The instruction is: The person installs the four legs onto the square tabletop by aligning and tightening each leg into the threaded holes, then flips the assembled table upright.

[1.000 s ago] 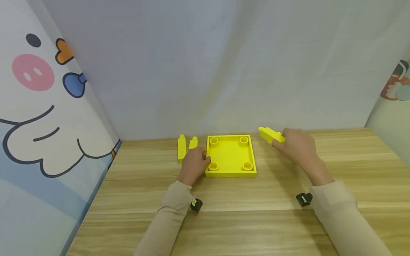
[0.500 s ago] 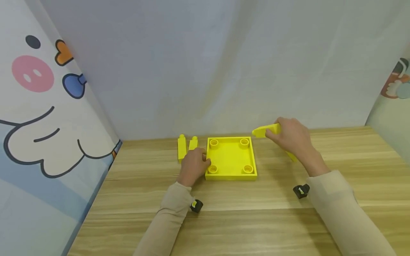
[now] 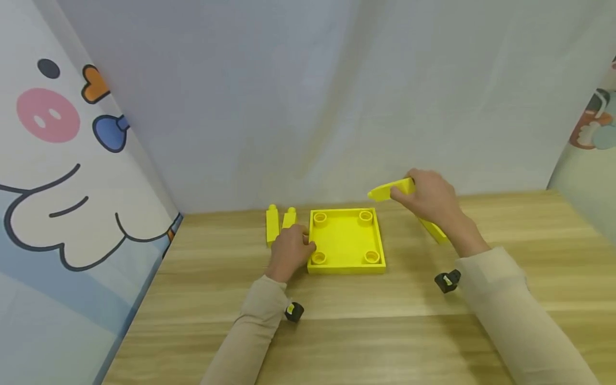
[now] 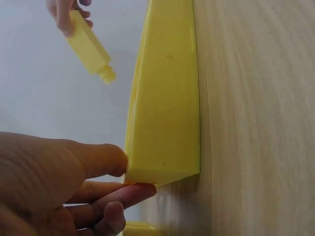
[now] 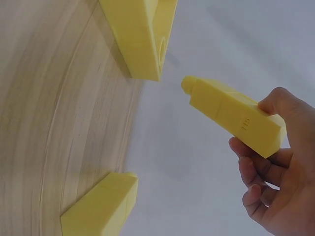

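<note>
The right hand [image 3: 433,196] pinches one end of a squared yellow block [image 5: 230,110] in a thumb-and-finger grip, its round knob toward nine o'clock, raised between one and two o'clock of the shallow square tray [image 3: 344,238]. The left hand [image 3: 290,252] pinches the tray's nine-o'clock wall.

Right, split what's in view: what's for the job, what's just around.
Likely for the job:
yellow tray, pinched by the left hand
held yellow peg in the right hand
two yellow pegs left of the tray
another yellow peg right of the tray

Apparently just around:
gray backdrop
printed cloth
wooden table
black wrist cameras
</note>
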`<state>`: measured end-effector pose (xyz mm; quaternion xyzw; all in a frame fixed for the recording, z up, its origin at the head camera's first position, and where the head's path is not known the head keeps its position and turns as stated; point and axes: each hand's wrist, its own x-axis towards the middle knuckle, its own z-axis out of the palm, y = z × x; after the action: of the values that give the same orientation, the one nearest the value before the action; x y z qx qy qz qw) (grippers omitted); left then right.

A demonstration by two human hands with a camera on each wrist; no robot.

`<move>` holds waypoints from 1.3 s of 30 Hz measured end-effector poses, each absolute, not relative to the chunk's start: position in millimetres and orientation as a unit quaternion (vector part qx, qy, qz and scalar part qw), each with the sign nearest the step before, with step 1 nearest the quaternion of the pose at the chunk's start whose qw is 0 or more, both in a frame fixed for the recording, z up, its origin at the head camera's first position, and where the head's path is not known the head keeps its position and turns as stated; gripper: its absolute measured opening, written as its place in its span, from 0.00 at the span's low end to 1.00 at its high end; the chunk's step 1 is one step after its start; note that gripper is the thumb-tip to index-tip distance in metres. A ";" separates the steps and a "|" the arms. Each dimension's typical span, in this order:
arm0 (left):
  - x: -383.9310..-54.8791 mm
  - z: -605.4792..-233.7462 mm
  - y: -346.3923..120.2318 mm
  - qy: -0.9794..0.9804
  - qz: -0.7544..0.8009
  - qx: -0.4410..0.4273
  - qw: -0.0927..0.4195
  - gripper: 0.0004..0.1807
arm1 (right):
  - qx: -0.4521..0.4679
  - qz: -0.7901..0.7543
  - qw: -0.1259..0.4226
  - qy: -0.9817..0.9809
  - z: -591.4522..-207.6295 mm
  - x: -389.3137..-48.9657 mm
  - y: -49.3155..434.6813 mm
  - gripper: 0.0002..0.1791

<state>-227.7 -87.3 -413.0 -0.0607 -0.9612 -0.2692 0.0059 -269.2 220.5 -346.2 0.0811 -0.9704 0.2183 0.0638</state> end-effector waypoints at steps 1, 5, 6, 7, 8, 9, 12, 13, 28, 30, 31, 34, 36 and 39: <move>-228.7 -412.8 -87.1 -0.961 -0.269 -0.061 0.006 0.20 | 0.084 0.222 0.065 -0.969 -345.5 -270.7 219.8 0.26; -227.1 -415.5 -88.9 -0.961 -0.268 -0.062 0.004 0.20 | 0.096 0.229 0.057 -0.967 -346.7 -271.6 211.7 0.24; -226.9 -415.8 -89.0 -0.961 -0.269 -0.063 0.005 0.20 | 0.100 0.229 0.055 -0.967 -346.0 -272.0 209.4 0.24; -226.8 -416.1 -89.1 -0.961 -0.270 -0.064 0.007 0.20 | 0.104 0.230 0.054 -0.966 -345.1 -272.6 206.9 0.23; -226.6 -416.2 -89.2 -0.960 -0.271 -0.063 0.007 0.20 | 0.107 0.229 0.051 -0.966 -344.1 -273.4 204.6 0.23; -226.4 -416.4 -89.3 -0.961 -0.271 -0.063 0.007 0.20 | 0.109 0.228 0.050 -0.966 -343.4 -274.1 202.3 0.22; -225.9 -416.3 -89.3 -0.961 -0.271 -0.059 0.004 0.19 | 0.115 0.229 0.047 -0.965 -340.5 -276.1 195.0 0.21; -225.8 -416.5 -89.2 -0.961 -0.270 -0.059 0.003 0.19 | 0.116 0.231 0.048 -0.965 -339.7 -276.8 192.8 0.20; -228.8 -413.1 -87.7 -0.960 -0.274 -0.061 0.005 0.20 | 0.158 0.250 0.047 -0.954 -332.3 -290.2 158.7 0.20; -228.4 -412.3 -88.0 -0.960 -0.274 -0.060 0.005 0.20 | 0.163 0.247 0.047 -0.954 -334.1 -291.4 153.9 0.20; -228.1 -412.1 -88.3 -0.960 -0.273 -0.059 0.005 0.20 | 0.167 0.246 0.046 -0.954 -335.0 -291.7 151.4 0.20; -227.7 -412.5 -88.9 -0.961 -0.272 -0.057 0.006 0.20 | 0.176 0.245 0.043 -0.953 -337.8 -292.5 144.7 0.20; -227.9 -413.2 -88.9 -0.961 -0.271 -0.057 0.006 0.20 | 0.180 0.246 0.040 -0.952 -339.1 -292.6 140.5 0.20; -228.1 -414.7 -88.6 -0.961 -0.270 -0.057 0.007 0.19 | 0.187 0.248 0.034 -0.950 -340.6 -292.8 134.2 0.19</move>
<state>-228.1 -88.6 -414.7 -0.0569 -0.9612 -0.2700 0.0065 -292.8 134.2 -340.6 0.1871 -0.9499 0.2481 0.0341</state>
